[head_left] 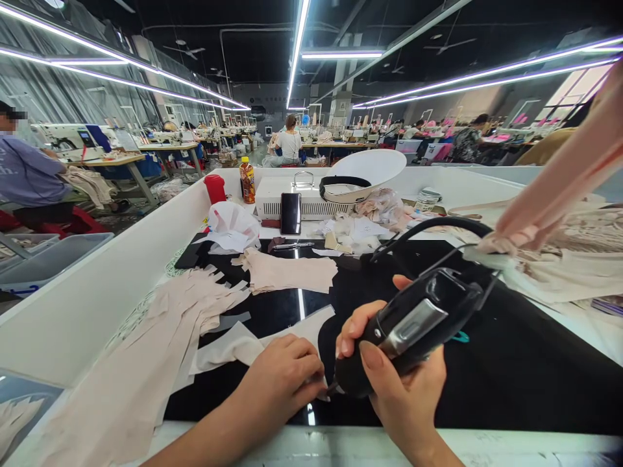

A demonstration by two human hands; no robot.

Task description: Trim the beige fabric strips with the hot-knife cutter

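A person's right hand (411,392) clamps a black tool (413,314), tip by pale fabric (307,326) pinched in the left hand (286,368); apparently edge work, next needing steady alignment.

your left hand (285,373) covers part of white fabric piece (228,353); undersides of fingers hidden, so pinch or press can't be told. your right hand (402,392) partly hidden behind black handheld tool (413,318); thin tip (333,390) small and dark, contact with fabric unclear. teal object (460,337) half hidden by tool, too little shows to identify. pink fabric (559,175) at your right blurred, cut off by right edge. beige fabric pile (131,363) cut off by bottom edge. person in purple shirt (32,168) cut off at left. bottle label (247,181) too small to read.
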